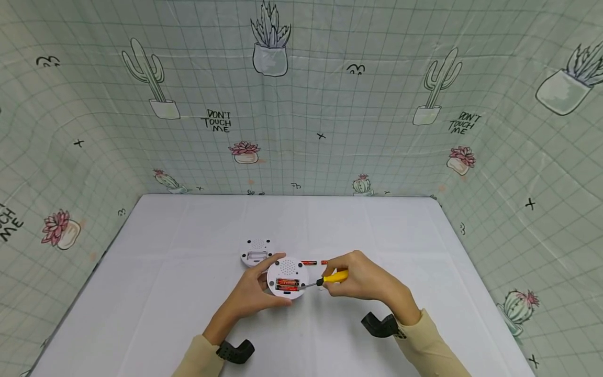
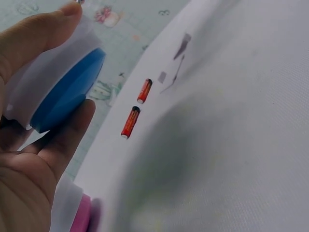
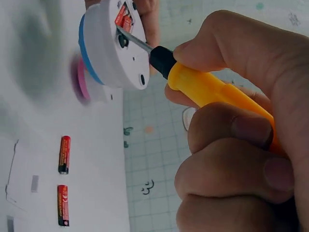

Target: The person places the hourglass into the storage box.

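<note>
My left hand (image 1: 249,296) holds a round white battery-powered device (image 1: 271,278) by its rim, its underside turned up toward the head camera. In its uncovered compartment lie two red batteries (image 1: 287,284). The blue face (image 2: 72,92) of this device shows in the left wrist view. My right hand (image 1: 365,277) grips a screwdriver (image 3: 212,89) by its yellow handle. The metal tip meets the compartment's edge beside the batteries; whether it touches a battery I cannot tell.
A second white device (image 1: 248,247) with a pink face (image 3: 83,79) lies behind the left hand, its compartment uncovered with no batteries in it. Two loose red batteries (image 3: 64,154) lie on the white table (image 1: 188,230). Near them is a faint thin-outlined piece (image 3: 35,183).
</note>
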`<state>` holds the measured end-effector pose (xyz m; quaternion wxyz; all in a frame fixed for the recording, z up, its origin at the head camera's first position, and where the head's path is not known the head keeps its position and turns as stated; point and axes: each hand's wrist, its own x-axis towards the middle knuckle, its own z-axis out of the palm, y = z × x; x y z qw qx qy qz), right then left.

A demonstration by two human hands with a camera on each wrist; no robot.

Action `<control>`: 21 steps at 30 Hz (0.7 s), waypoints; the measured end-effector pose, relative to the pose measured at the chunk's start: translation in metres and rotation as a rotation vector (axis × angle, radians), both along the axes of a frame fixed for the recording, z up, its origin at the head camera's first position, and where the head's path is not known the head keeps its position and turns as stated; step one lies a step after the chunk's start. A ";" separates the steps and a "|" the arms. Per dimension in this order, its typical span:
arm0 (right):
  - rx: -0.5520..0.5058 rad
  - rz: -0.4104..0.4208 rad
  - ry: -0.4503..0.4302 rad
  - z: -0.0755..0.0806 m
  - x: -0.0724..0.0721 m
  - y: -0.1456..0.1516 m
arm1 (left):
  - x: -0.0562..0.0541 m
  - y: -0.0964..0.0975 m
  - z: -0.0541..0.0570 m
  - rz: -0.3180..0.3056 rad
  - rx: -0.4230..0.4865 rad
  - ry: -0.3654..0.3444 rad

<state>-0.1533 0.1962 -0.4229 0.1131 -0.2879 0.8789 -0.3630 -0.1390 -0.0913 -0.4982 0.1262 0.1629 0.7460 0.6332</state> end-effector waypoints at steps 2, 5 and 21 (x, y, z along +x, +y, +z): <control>-0.011 -0.006 -0.012 -0.001 0.000 0.001 | 0.000 -0.001 0.000 -0.002 0.009 -0.002; -0.028 -0.012 -0.029 -0.003 -0.001 0.002 | -0.001 -0.002 -0.001 -0.008 0.023 -0.005; 0.176 0.019 0.042 0.018 0.007 -0.013 | 0.000 0.004 -0.002 -0.013 -0.060 0.038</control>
